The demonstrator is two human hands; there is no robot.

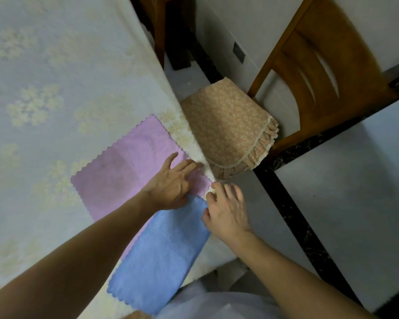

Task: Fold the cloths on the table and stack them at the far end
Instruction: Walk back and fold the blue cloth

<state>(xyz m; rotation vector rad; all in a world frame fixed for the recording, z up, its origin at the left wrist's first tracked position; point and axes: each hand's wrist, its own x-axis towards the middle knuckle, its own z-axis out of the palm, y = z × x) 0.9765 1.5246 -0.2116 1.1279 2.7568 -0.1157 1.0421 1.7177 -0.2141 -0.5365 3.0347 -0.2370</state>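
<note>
1. Head view: the pink cloth [129,171] is spread flat near the table [55,88] edge, ready for folding.
2. It is pinned by the left hand [171,183], fingers spread and relaxed, so it cannot slide.
3. The blue cloth [161,256], seemingly folded already, overlaps its near edge.
4. At the edge, something is seemingly pinched by the right hand [226,212]; what exactly cannot be told.

The left hand [171,185] covers the pink cloth's [124,166] near right corner, and the blue cloth [161,254] overlaps its near edge. The right hand's [226,210] fingertips are blurred at the counter [55,88] edge, so their grip is unclear. The chair [320,65] runs off the top.
</note>
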